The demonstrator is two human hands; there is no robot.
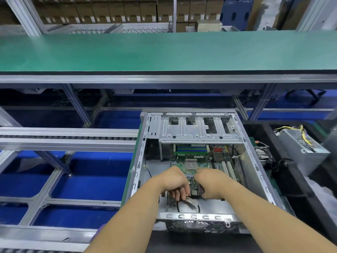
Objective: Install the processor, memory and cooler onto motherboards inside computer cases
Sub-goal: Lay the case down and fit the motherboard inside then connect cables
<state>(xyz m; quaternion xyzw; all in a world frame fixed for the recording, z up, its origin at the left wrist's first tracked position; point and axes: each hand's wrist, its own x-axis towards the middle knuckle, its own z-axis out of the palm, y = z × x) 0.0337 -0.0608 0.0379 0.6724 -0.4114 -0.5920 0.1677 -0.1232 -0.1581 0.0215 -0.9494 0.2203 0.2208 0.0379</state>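
An open grey computer case (138, 161) lies flat in front of me with a green motherboard (206, 161) inside. A silver processor (191, 164) sits in its socket, and memory sticks in blue and green slots (191, 150) lie just beyond it. My left hand (175, 181) reaches into the near end of the case, its fingers curled down and pinching a small gold-tipped connector on a black cable (177, 207). My right hand (213, 181) is beside it over the board's near edge, fingers curled down; what it holds is hidden.
A silver drive cage (198, 128) spans the far end of the case. A grey power supply (302, 145) with yellow wires and a finned cooler (263, 156) sit in a black bin at right. A roller conveyor (67, 137) runs left; a green bench top (164, 52) lies beyond.
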